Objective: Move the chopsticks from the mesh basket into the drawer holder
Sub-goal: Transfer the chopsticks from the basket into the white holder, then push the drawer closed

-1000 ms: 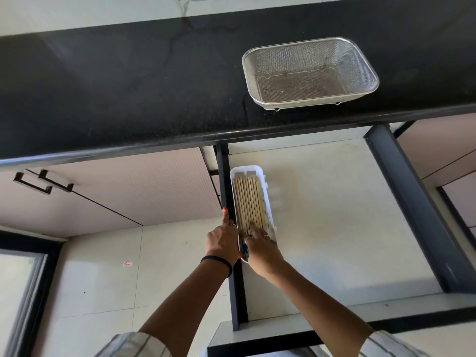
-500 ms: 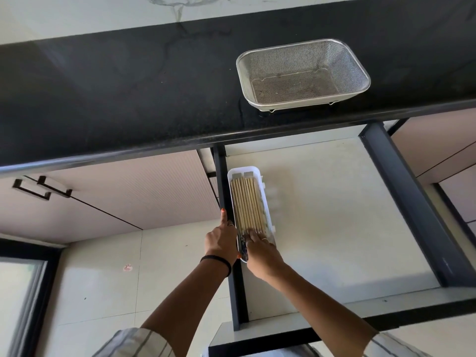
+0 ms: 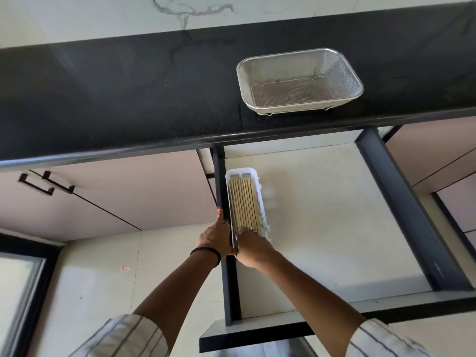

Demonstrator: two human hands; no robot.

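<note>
Little has changed against the earlier frames: both hands stay at the near end of the drawer holder, and the mesh basket sits as before on the black bench, with nothing inside it. The view has shifted slightly, so the basket lies a bit further left and lower in the picture.

The chopsticks lie side by side, lengthwise, inside the white holder, which rests against the left wall of the open drawer. The left hand is pressed to the dark drawer side just beside the holder, forefinger stretched forward along it, the other fingers folded; it grips nothing that can be seen. The right hand lies flat over the near ends of the chopsticks, fingers spread on them; whether they pinch any cannot be told.

No brand, label or writing can be read anywhere
</note>
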